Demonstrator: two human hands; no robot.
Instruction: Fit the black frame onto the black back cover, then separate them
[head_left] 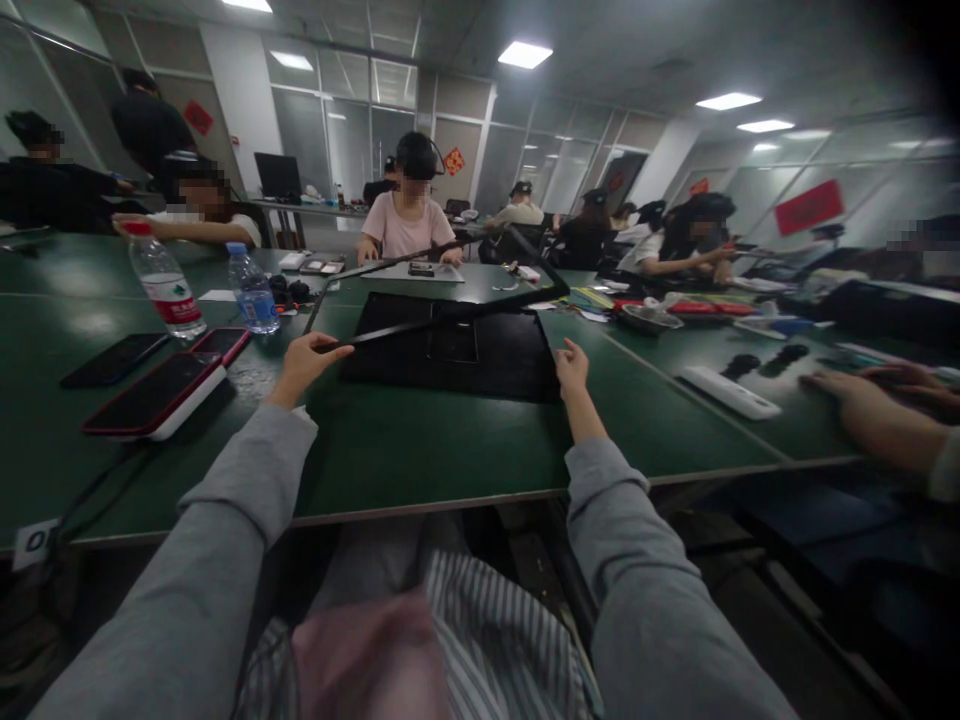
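My left hand [306, 366] pinches the near left corner of a thin black rectangular frame [397, 330]. The frame is raised and tilted, its far side reaching up toward the back of the table. Below it a flat black panel [495, 365] with a rectangular outline in its middle lies on the green table. At the panel's right edge is my right hand [574, 370], apart from the frame. Its fingers are curled in; whether they grip the panel's edge or something small cannot be made out.
On the left stand a red-capped bottle [166, 285] and a blue-capped bottle [253, 290], near several phones [161, 395]. To the right lie a white bar-shaped device [729, 392] and a neighbour's hand [877, 410]. A person in pink [409, 220] sits opposite.
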